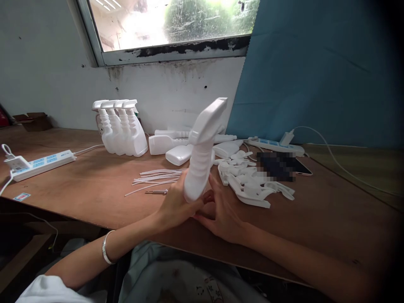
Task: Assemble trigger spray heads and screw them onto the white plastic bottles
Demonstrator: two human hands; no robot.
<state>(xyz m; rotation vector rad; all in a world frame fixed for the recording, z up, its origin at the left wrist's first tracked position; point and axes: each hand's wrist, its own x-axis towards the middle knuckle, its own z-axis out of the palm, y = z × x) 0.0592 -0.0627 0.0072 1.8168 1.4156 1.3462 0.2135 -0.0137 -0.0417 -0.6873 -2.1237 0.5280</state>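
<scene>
- Spray bottle [202, 162]: held above the table [104, 185], tilted, top leaning right.
- Left hand [175, 206]: grips the bottle's lower part; fingers partly hidden.
- Right hand [225, 212]: fingers bent beside the bottle's lower end; cannot tell whether they grip anything.
- Tubes [154, 176]: lie near the left hand.
- White parts [246, 185]: heaped beyond the right hand.

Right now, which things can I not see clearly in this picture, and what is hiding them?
All in the head view:
- Left hand: some fingers are hidden behind the white spray bottle.
- Right hand: some fingertips, also covered by that bottle.
- Lying bottles: partly covered by the held one.
- Dark device: surface blurred by pixel blocks.
- Sticker: print too small to read.
- Red thing: cut off by the left edge.
</scene>
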